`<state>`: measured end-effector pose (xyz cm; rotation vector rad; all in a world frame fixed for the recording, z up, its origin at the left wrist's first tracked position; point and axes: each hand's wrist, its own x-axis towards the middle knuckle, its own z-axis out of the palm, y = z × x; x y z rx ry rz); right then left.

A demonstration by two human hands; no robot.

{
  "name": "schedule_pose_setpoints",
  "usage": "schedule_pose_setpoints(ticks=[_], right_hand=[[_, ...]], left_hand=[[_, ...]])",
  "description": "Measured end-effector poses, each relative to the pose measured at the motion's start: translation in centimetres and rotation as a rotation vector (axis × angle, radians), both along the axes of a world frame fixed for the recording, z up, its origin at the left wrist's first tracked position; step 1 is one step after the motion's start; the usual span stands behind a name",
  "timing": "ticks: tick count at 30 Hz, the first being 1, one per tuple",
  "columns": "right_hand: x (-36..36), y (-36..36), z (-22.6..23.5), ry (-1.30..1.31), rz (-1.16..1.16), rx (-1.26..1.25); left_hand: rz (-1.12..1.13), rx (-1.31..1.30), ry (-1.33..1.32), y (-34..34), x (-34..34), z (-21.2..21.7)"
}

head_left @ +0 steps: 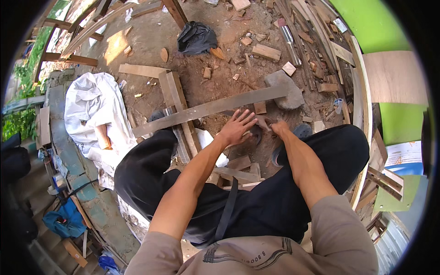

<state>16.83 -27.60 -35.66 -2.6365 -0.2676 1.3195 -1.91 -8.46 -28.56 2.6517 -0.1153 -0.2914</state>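
My left hand (236, 130) is spread, nothing held, at the near edge of the long plank (208, 109). My right hand (278, 128) is curled beside a brownish piece (263, 122); grip unconfirmed. Plank spans timbers (178, 96) left, stone block (292, 97) right; uneven pressure could tip it.

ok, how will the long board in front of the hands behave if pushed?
Probably stiff: the long board shows no sharp bend along its length. It may slide or pivot, since its right end appears to rest on the grey block with no clamp visible.
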Motion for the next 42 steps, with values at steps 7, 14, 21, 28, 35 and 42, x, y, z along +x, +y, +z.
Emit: schedule_pose_setpoints(ticks=[7, 14, 21, 28, 35, 42], right_hand=[[1.0, -0.2, 7.0, 0.265, -0.322, 0.074], [1.5, -2.0, 15.0, 0.233, -0.174, 0.233], [-0.4, -1.7, 28.9, -0.083, 0.325, 0.287], [0.2, -5.2, 40.5, -0.040, 0.231, 0.495], [2.0, -5.7, 42.7, 0.073, -0.292, 0.937], [0.9, -4.1, 40.2, 0.073, -0.362, 1.131]], left_hand=[[0.392, 0.180, 0.026, 5.7, -0.7, 0.5], [0.652, 0.203, 0.316, 13.0, -5.6, 0.1], [0.750, 0.340, 0.322, 13.4, -7.1, -1.6], [0.587, 0.230, 0.126, 13.5, -6.0, -1.3], [0.558, 0.124, -0.064, 10.8, -2.0, 0.0], [0.608, 0.163, 0.069, 10.4, -2.6, -1.5]])
